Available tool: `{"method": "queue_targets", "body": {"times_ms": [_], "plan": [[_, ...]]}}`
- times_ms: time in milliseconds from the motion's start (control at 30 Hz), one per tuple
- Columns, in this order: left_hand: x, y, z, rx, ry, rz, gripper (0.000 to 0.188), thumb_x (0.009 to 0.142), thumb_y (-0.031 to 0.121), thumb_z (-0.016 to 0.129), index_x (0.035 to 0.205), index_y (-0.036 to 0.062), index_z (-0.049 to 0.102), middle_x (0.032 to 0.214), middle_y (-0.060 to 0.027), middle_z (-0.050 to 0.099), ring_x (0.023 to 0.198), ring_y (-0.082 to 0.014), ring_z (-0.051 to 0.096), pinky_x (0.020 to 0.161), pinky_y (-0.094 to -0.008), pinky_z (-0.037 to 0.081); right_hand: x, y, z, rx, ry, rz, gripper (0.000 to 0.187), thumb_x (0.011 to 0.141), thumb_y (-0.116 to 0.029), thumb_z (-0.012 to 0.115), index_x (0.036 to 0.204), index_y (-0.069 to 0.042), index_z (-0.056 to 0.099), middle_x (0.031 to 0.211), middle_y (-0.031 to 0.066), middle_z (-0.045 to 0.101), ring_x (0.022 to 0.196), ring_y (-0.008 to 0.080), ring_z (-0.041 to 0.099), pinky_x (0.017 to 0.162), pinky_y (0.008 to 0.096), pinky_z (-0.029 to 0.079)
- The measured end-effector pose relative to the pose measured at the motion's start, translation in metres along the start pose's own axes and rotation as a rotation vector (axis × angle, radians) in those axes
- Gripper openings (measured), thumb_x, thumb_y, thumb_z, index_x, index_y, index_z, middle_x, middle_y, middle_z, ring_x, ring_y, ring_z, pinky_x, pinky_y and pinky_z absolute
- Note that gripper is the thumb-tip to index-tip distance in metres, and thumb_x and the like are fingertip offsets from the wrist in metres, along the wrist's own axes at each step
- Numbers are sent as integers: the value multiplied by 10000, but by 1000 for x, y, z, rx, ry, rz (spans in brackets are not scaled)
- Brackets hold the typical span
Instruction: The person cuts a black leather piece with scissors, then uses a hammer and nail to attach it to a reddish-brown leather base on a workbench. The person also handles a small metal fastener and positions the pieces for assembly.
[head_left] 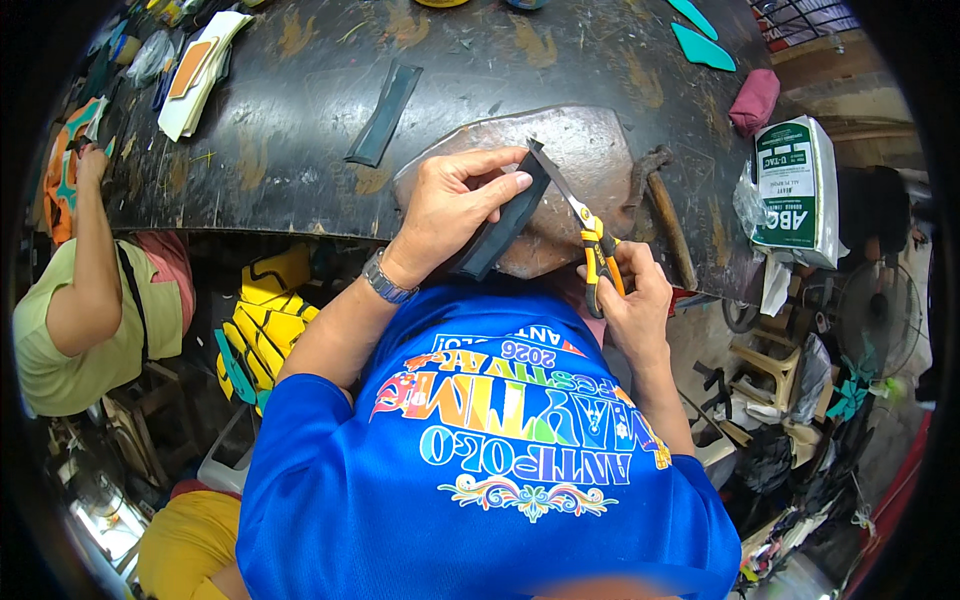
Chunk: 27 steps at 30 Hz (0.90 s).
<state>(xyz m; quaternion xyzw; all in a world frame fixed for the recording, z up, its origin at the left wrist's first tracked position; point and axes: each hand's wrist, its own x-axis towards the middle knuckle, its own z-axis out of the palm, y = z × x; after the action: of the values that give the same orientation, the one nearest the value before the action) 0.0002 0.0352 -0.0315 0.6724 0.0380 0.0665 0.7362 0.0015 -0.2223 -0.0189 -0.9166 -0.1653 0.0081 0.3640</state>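
My left hand (455, 205) pinches a black folded strip (507, 225), probably leather or a similar sheet, near its upper end. The strip slants down toward my shirt. In my right hand (637, 305) are scissors (597, 245) with yellow and black handles, their blades pointing up and left. The blade tips meet the strip's top end, just beyond my left fingertips; whether they cut into it I cannot tell. Beneath both hands lies a worn brown-grey slab (590, 150) at the table's near edge. A second black strip (385, 115) rests on the table farther left.
A hammer (668, 215) with a wooden handle lies right of the slab on the dark table (290, 130). Farther right stand a white and green package (797, 190) and a pink pouch (754, 100). Teal pieces (703, 47) lie at the far right. A co-worker (95, 310) works at left.
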Motion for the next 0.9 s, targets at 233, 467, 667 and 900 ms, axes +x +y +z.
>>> {"method": "queue_targets", "body": {"times_ms": [233,467,667,900], "plan": [[-4,-3,-3,73,-1,68,322,889,88,736,1201,14,705,903,-53,701,626,-40,560,541,-190,449,0,2,3,150,-73,29,186,776,-32,745,864,-28,581,623,76,618,539,146,549,526,288,419],[-6,-3,-3,131,31,67,298,894,98,732,1180,15,715,898,-41,705,661,-64,595,592,-205,478,0,3,-1,182,-110,121,167,783,-4,708,889,-10,578,683,66,628,626,101,588,560,258,450],[-13,-9,-9,192,64,200,307,918,191,705,1143,-19,705,1051,-130,740,954,-174,688,867,-296,530,36,48,-37,229,45,-83,166,938,-7,640,1103,-7,614,935,50,703,839,89,644,726,218,490],[-44,0,-16,157,19,243,306,978,236,616,1168,2,665,1014,-168,726,943,-230,703,848,-328,521,130,163,-93,-170,16,94,217,923,-200,730,1019,-23,650,759,-38,569,679,28,464,585,182,344]]}}
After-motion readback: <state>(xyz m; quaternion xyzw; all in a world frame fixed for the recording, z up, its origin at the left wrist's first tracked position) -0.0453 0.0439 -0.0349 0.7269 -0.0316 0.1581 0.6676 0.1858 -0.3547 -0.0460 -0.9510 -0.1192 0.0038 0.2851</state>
